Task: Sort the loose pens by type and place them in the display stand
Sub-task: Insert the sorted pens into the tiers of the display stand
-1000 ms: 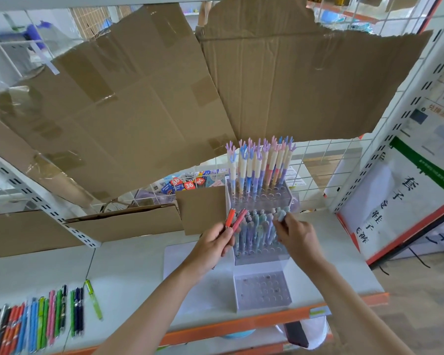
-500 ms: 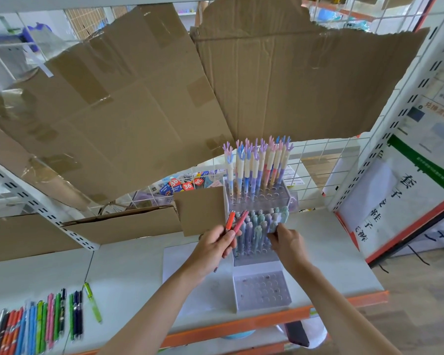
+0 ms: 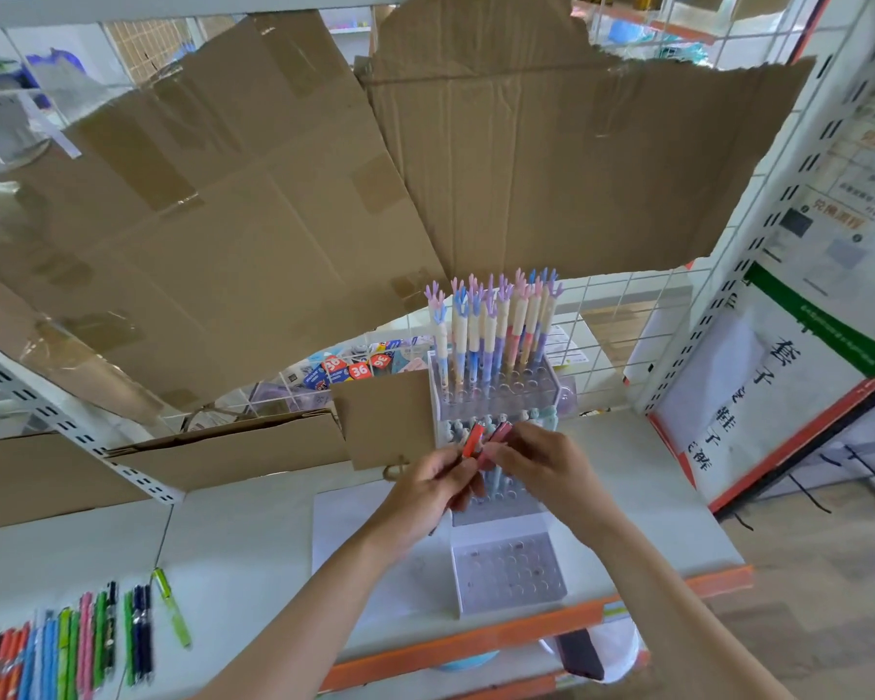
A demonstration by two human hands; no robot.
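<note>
A clear tiered display stand [image 3: 506, 573] sits on the white shelf. Its back tier holds tall pastel pens [image 3: 491, 330] with antler tops, its middle tier short pastel pens, and its front tier shows bare holes. My left hand [image 3: 425, 490] grips two red pens [image 3: 481, 442] in front of the middle tier. My right hand [image 3: 541, 462] meets them and pinches the darker red pen with its fingertips. Loose pens [image 3: 61, 644] in several colours lie in a row at the bottom left.
Large cardboard sheets [image 3: 274, 194] hang over the wire grid behind the shelf, close above the stand. A small cardboard piece [image 3: 385, 421] stands left of the stand. A white paper sheet [image 3: 344, 517] lies under it. The shelf's orange front edge [image 3: 476, 644] runs below.
My right hand left the short pens in the middle tier and moved left to the red pens in my left hand. My left hand shifted slightly right.
</note>
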